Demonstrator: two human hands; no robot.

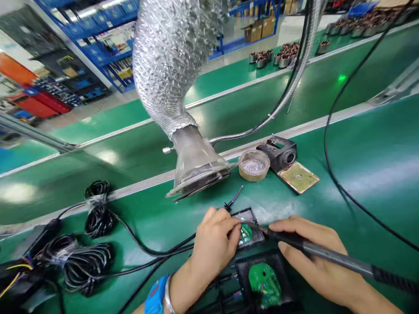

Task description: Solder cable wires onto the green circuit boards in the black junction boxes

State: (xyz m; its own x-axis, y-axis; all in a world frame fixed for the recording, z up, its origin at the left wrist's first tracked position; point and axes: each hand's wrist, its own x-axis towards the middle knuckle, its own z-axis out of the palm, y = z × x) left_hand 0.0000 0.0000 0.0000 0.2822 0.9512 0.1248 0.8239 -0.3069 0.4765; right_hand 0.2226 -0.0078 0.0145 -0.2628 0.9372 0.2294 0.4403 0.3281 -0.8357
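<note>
My right hand (314,257) is closed round the dark handle of a soldering iron (334,255). Its tip points left, onto or just above a green circuit board (245,234) in a black square housing (253,215). From the left, my left hand (218,237) pinches a thin wire (241,223) at that board, close to the iron's tip. Whether wire and tip touch is too fine to tell. Nearer to me lies a second green circuit board (264,283) in a black housing (244,272). A short cable end with bared wires (235,197) sticks up beyond my left fingers.
A silver fume duct with a hood (199,170) hangs above the bench. Behind the boards stand a round solder tub (254,165) and an iron stand (278,150) with a sponge tray (298,176). Coiled black cables (78,261) lie at left. The iron's cord (330,165) loops at right.
</note>
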